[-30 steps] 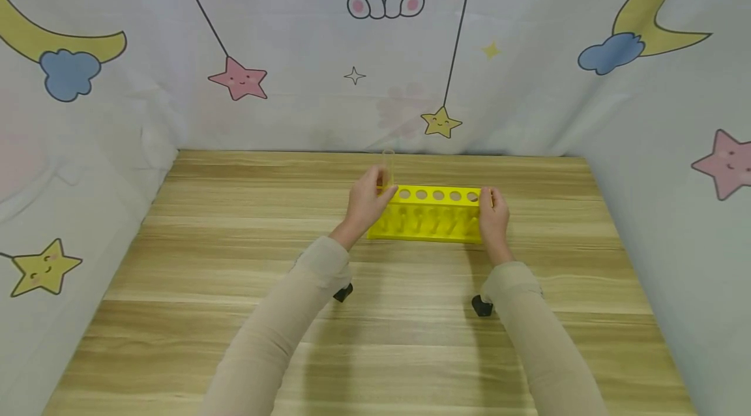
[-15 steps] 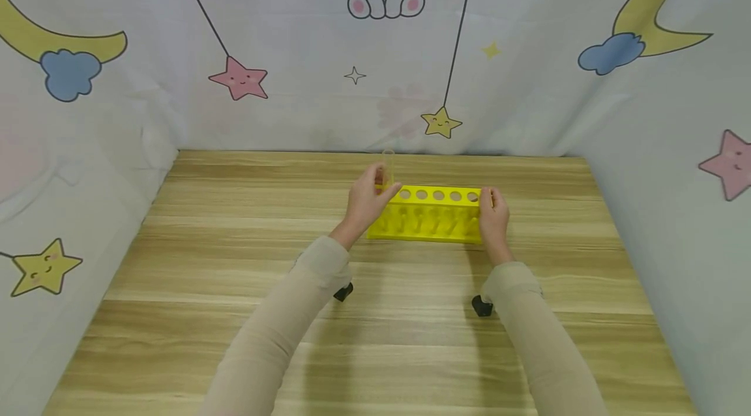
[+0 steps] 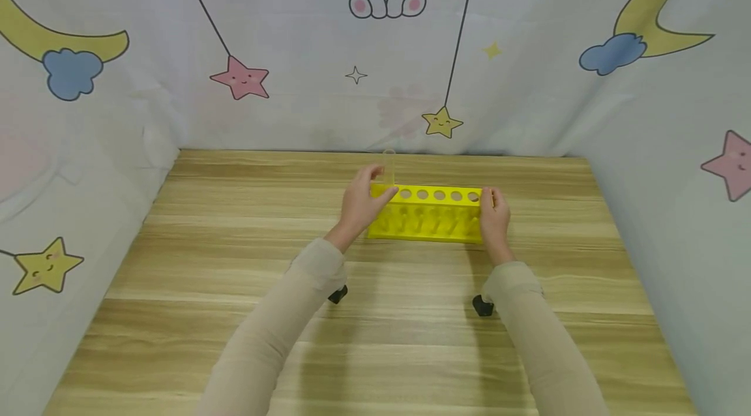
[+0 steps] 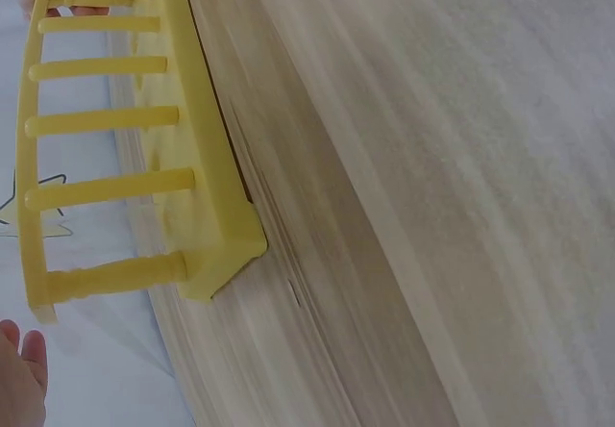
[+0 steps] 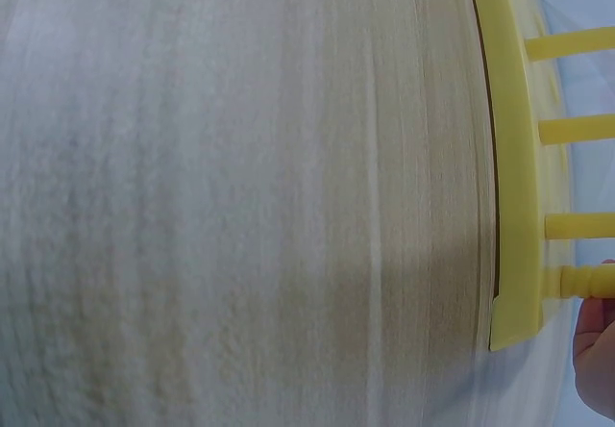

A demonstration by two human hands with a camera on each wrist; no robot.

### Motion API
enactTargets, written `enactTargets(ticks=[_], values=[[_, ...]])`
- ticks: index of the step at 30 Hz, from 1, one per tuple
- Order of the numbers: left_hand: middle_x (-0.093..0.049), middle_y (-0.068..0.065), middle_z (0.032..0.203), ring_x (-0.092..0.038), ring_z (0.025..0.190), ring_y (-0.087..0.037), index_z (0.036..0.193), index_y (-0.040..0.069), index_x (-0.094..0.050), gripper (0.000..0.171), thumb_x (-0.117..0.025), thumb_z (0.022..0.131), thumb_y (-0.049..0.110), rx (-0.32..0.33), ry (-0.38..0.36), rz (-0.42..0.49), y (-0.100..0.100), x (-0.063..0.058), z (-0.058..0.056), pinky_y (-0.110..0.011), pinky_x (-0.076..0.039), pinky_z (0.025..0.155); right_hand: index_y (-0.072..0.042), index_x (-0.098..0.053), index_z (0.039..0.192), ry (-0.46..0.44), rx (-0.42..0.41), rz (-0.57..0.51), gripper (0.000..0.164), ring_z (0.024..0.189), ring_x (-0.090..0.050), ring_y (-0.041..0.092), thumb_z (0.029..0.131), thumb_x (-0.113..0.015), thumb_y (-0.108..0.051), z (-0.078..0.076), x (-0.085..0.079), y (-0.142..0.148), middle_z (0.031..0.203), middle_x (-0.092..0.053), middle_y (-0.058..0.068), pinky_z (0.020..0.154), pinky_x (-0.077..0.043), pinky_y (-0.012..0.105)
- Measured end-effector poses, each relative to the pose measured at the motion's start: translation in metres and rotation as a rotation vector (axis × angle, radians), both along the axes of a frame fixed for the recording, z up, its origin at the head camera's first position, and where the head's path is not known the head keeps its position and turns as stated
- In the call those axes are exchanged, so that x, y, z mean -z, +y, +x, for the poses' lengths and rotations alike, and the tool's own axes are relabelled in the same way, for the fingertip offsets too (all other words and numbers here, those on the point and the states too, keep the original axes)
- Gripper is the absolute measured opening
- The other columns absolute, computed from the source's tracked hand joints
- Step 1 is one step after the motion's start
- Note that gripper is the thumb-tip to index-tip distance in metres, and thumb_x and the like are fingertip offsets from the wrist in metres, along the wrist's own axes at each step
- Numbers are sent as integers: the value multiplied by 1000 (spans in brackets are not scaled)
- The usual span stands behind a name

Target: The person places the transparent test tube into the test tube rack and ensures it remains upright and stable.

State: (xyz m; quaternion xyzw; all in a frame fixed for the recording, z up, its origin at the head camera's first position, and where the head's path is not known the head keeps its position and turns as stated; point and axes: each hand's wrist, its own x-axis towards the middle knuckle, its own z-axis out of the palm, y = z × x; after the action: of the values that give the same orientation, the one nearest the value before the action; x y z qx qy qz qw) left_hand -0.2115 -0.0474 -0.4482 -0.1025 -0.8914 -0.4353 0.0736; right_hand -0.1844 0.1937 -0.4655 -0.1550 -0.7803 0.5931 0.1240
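Note:
A yellow test tube rack [image 3: 431, 237] with a row of round holes along its top stands on the wooden table. From its left end rises a clear test tube [image 3: 390, 168], upright and faint against the background. My left hand [image 3: 359, 207] is beside that end, thumb and fingers spread apart around the tube's side. In the left wrist view, its fingertips [image 4: 35, 355] show just off the rack's corner. At the opposite end my right hand [image 3: 495, 214] grips the rack, and in the right wrist view its fingers [image 5: 594, 326] bend behind the end bar.
The wood-grain table [image 3: 235, 207] meets a white cloth backdrop [image 3: 305, 116] close behind the rack. More printed cloth [image 3: 675, 162] borders the right side. Black wrist devices [image 3: 483, 305] hang under both beige sleeves [image 3: 545, 331].
My left hand has let go of the test tube, its fingers spreading and drawing slightly left. The tube stays upright at the rack's left end; my right hand keeps its grip.

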Motion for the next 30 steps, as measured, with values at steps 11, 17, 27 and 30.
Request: enactTargets(ticks=[11,17,27,30], values=[[-46,-2,130,-42,121,-20,127,14,-44,53,-60,82,37,25,36,-122,-10,5,-2,-37,-34,102,2,-53,96,0,-4,-2,31,53,-33,4,94,-37,-25,-3,5,2,78,-48,4,50,-31,16],[-45,-2,133,-39,123,-21,128,16,-44,55,-60,81,40,13,33,-136,-14,7,0,-40,-31,103,-6,-54,94,-5,-2,-9,33,54,-34,6,93,-37,-34,-13,26,10,76,-47,-3,51,-32,17],[-45,-5,132,-39,123,-24,129,13,-43,58,-61,81,37,-10,5,-128,-26,16,3,-42,-31,103,-9,-54,91,26,26,26,35,56,-35,6,92,-37,-39,-16,34,11,75,-47,-4,52,-32,18],[-45,-4,133,-38,124,-24,130,13,-42,58,-61,81,37,-15,-9,-129,-28,19,4,-43,-31,103,-9,-54,91,28,29,26,34,54,-34,6,92,-37,-38,-15,34,11,75,-48,-5,50,-31,18]])
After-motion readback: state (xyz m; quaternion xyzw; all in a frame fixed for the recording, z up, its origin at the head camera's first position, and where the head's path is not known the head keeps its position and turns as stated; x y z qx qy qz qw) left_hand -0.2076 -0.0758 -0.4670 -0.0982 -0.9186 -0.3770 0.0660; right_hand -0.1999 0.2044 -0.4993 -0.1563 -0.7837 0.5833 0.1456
